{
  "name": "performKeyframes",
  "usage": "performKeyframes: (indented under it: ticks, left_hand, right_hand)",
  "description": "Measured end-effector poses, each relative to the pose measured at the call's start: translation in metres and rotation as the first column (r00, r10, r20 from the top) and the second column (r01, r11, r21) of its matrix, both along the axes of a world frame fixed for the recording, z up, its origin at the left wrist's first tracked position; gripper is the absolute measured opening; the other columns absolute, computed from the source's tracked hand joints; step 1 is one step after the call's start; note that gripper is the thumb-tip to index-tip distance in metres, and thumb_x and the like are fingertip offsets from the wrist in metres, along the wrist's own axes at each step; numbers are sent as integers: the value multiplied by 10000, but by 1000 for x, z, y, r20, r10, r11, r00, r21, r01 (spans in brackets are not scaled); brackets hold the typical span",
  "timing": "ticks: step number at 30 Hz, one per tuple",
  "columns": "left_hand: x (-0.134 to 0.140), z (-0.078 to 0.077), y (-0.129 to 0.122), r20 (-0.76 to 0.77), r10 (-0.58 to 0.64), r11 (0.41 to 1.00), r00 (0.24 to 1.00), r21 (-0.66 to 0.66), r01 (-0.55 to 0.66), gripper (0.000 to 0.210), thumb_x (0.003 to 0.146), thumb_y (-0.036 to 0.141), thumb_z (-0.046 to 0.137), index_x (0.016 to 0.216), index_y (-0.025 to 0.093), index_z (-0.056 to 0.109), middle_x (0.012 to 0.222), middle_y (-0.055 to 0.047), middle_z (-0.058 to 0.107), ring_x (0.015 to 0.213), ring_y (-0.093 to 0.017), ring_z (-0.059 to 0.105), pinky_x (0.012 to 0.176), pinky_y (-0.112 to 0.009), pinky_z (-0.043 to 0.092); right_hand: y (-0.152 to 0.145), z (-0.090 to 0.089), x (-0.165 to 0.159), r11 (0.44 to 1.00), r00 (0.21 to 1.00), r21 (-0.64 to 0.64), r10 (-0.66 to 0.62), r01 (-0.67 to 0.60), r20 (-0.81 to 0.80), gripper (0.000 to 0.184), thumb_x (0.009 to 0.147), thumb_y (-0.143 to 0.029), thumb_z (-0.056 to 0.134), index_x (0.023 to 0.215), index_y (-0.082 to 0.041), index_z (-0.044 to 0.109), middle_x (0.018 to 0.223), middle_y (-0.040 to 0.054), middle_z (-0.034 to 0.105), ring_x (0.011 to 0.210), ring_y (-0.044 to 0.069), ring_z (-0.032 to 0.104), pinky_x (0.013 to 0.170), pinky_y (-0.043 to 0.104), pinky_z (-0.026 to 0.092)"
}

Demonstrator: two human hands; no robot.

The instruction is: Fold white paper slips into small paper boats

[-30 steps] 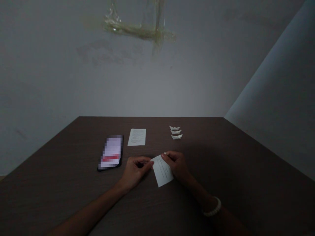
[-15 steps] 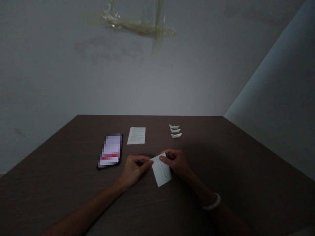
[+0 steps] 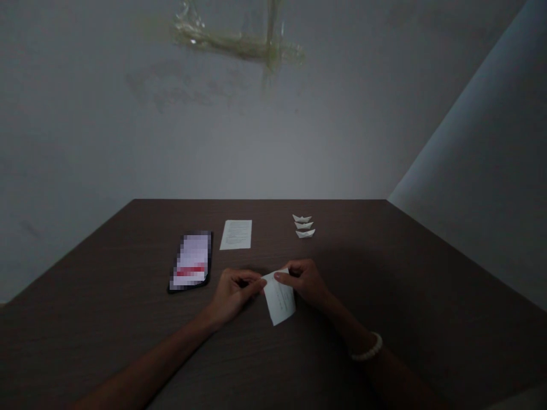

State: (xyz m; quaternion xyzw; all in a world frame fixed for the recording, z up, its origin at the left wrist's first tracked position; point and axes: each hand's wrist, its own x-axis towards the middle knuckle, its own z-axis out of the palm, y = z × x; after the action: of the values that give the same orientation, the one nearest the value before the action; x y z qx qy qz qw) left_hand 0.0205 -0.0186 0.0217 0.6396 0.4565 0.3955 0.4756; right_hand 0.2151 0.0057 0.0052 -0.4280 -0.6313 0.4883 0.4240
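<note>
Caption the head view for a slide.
Left fingers and right fingers pinch a printed paper sheet, three paper boats beyond it.

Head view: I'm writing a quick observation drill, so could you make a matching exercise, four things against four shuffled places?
Things:
1. Slightly bent white printed paper
2. Three small white folded-paper boats
3. Black-edged rectangular phone
4. White beaded bracelet

Places:
A. Around the right wrist
B. One behind another, beyond the right hand
C. Pinched by both hands
D. Left of the left hand, on the brown table

Pairs: 1-C, 2-B, 3-D, 4-A
</note>
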Motion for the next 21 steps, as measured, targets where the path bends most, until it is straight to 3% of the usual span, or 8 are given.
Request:
performKeyframes:
  ticks: [4, 15, 18, 21]
  left_hand:
    - [0, 0, 0, -9, 7, 1000, 1000, -10, -7, 288, 766, 387, 636, 652, 135, 715, 539, -18, 594, 484, -99, 441, 448, -197, 322]
    - [0, 1, 2, -20, 12, 1000, 1000, -15, -12, 287, 744, 389, 639, 646, 130, 713, 547, -25, 606, 507, -114, 470, 478, -212, 345]
    - [-1, 1, 2, -31, 16, 1000, 999, -12, -16, 297, 748, 401, 634, 665, 129, 720, 563, -34, 622, 515, -121, 485, 477, -215, 353]
    - [-1, -2, 3, -42, 25, 1000, 999, 2, -25, 310, 760, 413, 625, 686, 131, 730, 576, -45, 636, 523, -130, 503, 477, -219, 369]
  right_hand:
    - [3, -1, 4, 999, 999, 24, -32, 32, -3, 281, 685, -391, 715, 592, -137, 639, 551, -18, 601, 514, 95, 496, 516, 210, 382]
    - [5, 5, 11, 996, 996, 67, 46, -51, 77, 391, 806, -421, 590, 538, -136, 590, 491, -44, 446, 493, 80, 381, 482, 208, 306]
    - [5, 5, 11, 991, 993, 124, 41, -55, 113, 372, 817, -394, 582, 555, -135, 633, 492, -39, 492, 486, 82, 409, 483, 207, 316]
    - [5, 4, 11, 990, 995, 139, -11, -3, 100, 263, 786, -359, 628, 670, -144, 726, 572, -6, 636, 520, 108, 516, 520, 218, 394]
